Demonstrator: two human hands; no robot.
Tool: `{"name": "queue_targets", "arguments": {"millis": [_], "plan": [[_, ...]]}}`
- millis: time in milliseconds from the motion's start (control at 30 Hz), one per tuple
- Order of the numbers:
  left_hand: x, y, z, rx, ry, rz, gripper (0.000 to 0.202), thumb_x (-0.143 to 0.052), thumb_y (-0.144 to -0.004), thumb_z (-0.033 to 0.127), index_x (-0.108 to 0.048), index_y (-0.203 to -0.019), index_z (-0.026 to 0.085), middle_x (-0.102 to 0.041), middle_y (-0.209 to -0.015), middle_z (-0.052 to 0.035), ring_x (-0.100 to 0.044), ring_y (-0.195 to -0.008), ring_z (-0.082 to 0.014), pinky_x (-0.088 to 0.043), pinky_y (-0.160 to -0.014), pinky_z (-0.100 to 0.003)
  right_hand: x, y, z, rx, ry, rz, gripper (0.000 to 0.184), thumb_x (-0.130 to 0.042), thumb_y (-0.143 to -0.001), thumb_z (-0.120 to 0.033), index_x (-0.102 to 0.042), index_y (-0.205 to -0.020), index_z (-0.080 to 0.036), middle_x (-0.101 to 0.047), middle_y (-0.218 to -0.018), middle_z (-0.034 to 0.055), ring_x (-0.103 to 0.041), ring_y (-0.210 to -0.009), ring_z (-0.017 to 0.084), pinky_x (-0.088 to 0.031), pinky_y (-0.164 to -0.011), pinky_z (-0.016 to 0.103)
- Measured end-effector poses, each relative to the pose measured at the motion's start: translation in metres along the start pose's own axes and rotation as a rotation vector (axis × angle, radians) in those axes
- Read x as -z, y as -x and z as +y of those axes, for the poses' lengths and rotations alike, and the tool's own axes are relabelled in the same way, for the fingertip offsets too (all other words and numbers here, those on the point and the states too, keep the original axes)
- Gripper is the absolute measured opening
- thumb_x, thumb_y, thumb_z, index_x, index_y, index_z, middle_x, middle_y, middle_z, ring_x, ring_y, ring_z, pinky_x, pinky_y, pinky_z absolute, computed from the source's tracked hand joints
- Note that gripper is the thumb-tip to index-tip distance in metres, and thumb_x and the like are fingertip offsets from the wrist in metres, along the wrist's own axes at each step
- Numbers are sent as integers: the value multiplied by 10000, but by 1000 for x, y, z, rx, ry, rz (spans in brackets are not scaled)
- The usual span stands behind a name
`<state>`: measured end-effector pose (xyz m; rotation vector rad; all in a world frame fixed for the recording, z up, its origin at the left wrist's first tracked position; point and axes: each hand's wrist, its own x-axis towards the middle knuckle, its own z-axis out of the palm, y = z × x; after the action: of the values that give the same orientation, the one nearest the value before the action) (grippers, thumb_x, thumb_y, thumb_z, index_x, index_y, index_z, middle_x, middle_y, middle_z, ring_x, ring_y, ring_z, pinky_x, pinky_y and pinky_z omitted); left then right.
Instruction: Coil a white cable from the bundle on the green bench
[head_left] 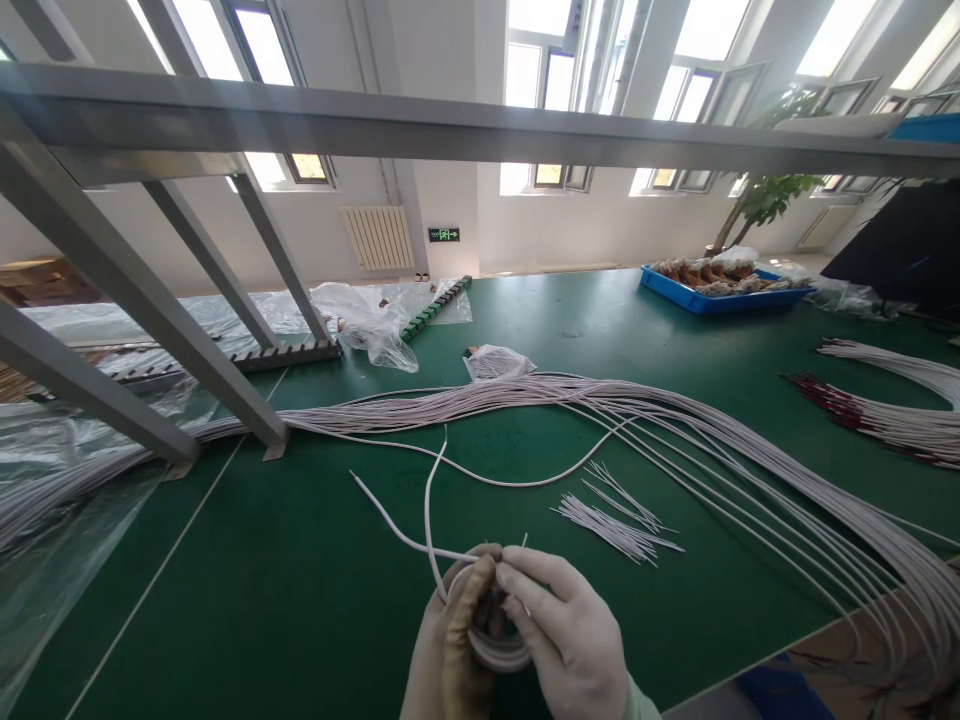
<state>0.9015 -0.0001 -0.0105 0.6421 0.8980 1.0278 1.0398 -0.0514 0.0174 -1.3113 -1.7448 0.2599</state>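
Both hands wear pale gloves and meet at the front of the green table. My left hand (pixel 457 640) is closed around a coiled white cable (pixel 501 650), its thumb pressed on top. Two loose ends of that cable stick out to the upper left over the table. My right hand (pixel 562 620) pinches with thumb and fingertips at the top of the coil, beside the left thumb. A thin tip shows just above the right fingertips, perhaps a cable tie; the fingers hide the rest. Short white cable ties (pixel 611 530) lie in a small pile to the right.
A long bundle of white cables (pixel 480 400) crosses the green table (pixel 300 600) and hangs off its right edge. Grey metal frame bars (pixel 187 340) stand at left. A blue tray (pixel 720 300), plastic bags (pixel 375 320) and dark-red-tipped cables (pixel 885 415) lie farther back.
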Motion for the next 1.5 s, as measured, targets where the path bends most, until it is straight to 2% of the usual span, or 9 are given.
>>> {"name": "queue_targets", "arguments": {"millis": [100, 200, 400, 600, 867, 1000, 1200, 1333, 1500], "plan": [[1, -1, 8, 91, 18, -46, 207, -778, -813, 277, -797, -1018, 250, -766, -1147, -142, -710, -1138, -372, -580, -1056, -494, 2, -5, 1, -23, 35, 16, 404, -555, -1047, -212, -612, -1444, -261, -681, -1352, 90, -679, -1198, 222, -634, -1028, 365], [-4, 3, 23, 203, 42, -28, 141, -793, -843, 347, -795, -930, 236, -777, -990, -122, -746, -961, -327, -642, -896, -439, 2, -10, 0, -43, 65, -13, 374, -534, -1047, -226, -649, -1402, -204, -740, -1210, 100, -725, -1050, 224, -680, -918, 370], [-24, 13, 54, 373, 17, 153, 159, -701, -906, 99, -751, -771, 167, -696, -623, -48, -587, -488, -151, -490, -461, -222, -1, -17, 0, -114, -24, -14, 303, -520, -1043, -206, -748, -1242, -189, -742, -1167, 98, -709, -1033, 207, -659, -928, 359], [-20, 13, 50, 390, 7, 182, 161, -603, -979, 96, -713, -869, 137, -727, -680, -39, -614, -528, -132, -496, -506, -211, 4, -29, 2, -364, -253, -87, 249, -602, -995, -278, -831, -985, -181, -740, -1092, 100, -718, -966, 212, -649, -856, 332], [-19, 16, 41, 336, 114, 153, 34, -687, -944, 136, -702, -972, 148, -752, -762, -41, -636, -586, -134, -473, -519, -213, 7, -39, 11, -572, -508, -156, 261, -743, -914, -441, -850, -915, -203, -724, -1070, 117, -708, -920, 263, -633, -805, 413], [-13, 16, 34, 323, 116, 106, 170, -778, -896, 222, -700, -1027, 145, -757, -803, -52, -603, -565, -133, -453, -522, -226, 6, -41, 16, -590, -582, -154, 285, -802, -864, -484, -856, -883, -205, -725, -1043, 131, -711, -920, 284, -627, -803, 433], [-8, 13, 17, 292, 112, 7, 658, -1003, -602, 441, -720, -1113, 138, -714, -753, -16, -572, -601, -116, -450, -526, -199, 9, -44, 15, -627, -607, -157, 243, -770, -880, -418, -848, -884, -188, -715, -1060, 136, -712, -923, 293, -636, -796, 446], [-16, 17, 16, 243, 141, 3, 712, -1005, -628, 342, -692, -1234, 139, -700, -710, 1, -554, -552, -80, -447, -518, -158, 4, -43, 12, -555, -432, -106, 186, -694, -913, -310, -837, -902, -191, -718, -1039, 114, -709, -917, 265, -639, -808, 425], [-16, 17, 24, 303, 183, 52, 657, -1028, -566, 251, -721, -1139, 154, -741, -814, -15, -627, -645, -120, -535, -598, -203, 0, -39, 9, -445, -287, -57, 200, -647, -953, -299, -815, -915, -198, -718, -1049, 104, -700, -939, 248, -623, -827, 408]]}}
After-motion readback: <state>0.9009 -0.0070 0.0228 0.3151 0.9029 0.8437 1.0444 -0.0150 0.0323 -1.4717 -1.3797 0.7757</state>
